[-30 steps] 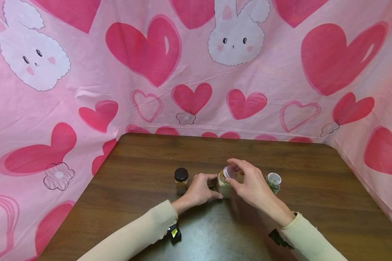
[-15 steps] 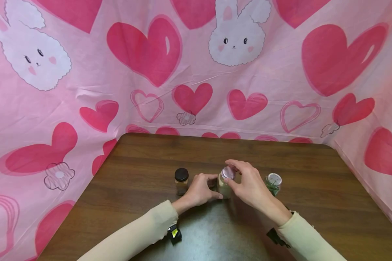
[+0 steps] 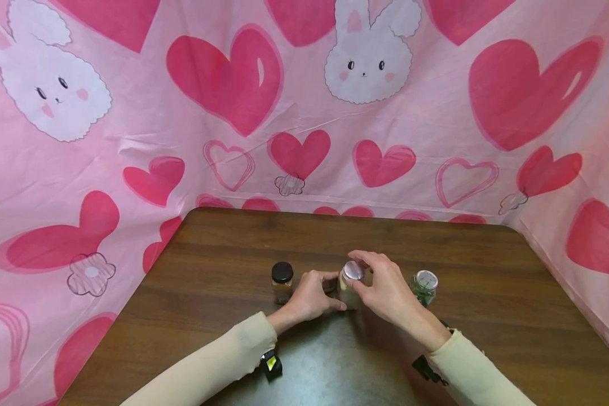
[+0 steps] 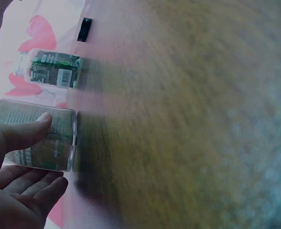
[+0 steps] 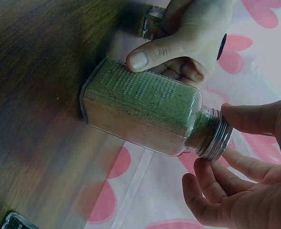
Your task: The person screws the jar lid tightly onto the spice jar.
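A square clear glass spice jar [image 5: 140, 105] with pale greenish-beige seasoning stands upright mid-table. My left hand [image 3: 312, 296] grips it low on the body, thumb on one side and fingers on the other. At its mouth sits a silver screw lid [image 5: 218, 139], which my right hand [image 3: 385, 285] pinches between thumb and fingertips. In the right wrist view the ridged lid edge lies over the jar's neck. To the left, a black-capped jar [image 3: 282, 283] stands partly behind my left hand. On the right is a jar of green herbs [image 3: 424, 287] with a light-coloured lid.
The dark wooden table [image 3: 233, 237] has its back edge against a pink curtain [image 3: 330, 113] printed with hearts and rabbits. Black wrist devices [image 3: 271, 363] hang below both sleeves. A small black object [image 4: 85, 29] shows past the herb jar in the left wrist view.
The silver lid has gone from tilted to flatter on the jar, and my right hand has shifted slightly left and down with it. My left hand has stayed in place.
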Demonstrator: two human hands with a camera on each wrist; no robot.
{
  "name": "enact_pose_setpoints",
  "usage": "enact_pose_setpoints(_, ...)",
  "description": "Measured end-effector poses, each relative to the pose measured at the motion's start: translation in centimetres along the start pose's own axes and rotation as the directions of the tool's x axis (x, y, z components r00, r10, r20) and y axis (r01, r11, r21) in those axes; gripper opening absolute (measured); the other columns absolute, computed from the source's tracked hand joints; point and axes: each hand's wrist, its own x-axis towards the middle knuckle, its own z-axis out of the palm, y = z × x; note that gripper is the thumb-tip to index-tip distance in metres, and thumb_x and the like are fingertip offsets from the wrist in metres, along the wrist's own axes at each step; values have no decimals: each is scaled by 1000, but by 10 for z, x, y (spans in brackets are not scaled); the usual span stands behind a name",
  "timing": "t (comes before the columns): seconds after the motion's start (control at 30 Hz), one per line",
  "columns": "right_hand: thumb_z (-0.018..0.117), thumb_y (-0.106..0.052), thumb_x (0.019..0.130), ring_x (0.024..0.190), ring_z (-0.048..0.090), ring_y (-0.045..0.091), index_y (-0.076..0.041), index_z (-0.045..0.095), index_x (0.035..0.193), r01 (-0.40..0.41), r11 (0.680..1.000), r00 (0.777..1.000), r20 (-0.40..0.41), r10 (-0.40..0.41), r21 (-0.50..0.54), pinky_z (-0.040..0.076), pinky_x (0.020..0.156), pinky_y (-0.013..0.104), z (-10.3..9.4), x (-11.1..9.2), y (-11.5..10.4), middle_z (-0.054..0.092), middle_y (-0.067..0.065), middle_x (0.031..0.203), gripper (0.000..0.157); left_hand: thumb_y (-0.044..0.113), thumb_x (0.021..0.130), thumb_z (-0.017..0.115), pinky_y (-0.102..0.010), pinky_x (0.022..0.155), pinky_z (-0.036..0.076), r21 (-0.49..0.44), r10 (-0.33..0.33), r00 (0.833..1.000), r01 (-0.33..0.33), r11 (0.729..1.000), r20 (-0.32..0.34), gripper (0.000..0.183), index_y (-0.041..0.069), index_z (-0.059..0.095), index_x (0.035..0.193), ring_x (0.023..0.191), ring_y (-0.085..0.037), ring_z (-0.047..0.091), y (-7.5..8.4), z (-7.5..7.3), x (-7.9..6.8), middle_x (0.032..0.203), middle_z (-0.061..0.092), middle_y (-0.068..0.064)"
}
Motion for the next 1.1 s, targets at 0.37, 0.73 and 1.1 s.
enact_pose_setpoints(0.37,89,-5,84,101,62,24,-2,70,128,3,1000,1000,12,-3,-16,54,84,46,-1,3,0,74,6,112,48,7,74,97,-32,93,57,3,8,1000,-8,1000,-3,66,5,71,135,111,-15,71,-1,1,1,127,73,-8)
enact_pose_setpoints(0.73,87,-3,85,104,63,27,-3,70,130,25,999,999,35,-24,-32,53,86,48,-4,6,1,74,6,114,48,7,75,97,-33,94,57,-2,12,1000,-12,1000,-8,67,5,71,136,112,-16,71,0,1,3,128,73,-8)
enact_pose_setpoints(1.1,82,1,87,109,63,28,-5,68,135,23,1000,996,86,-22,-17,53,87,48,-6,7,2,72,8,122,50,7,75,97,-33,94,57,9,1,1000,-1,1000,-9,66,5,71,135,112,-15,70,1,2,4,128,73,-8)
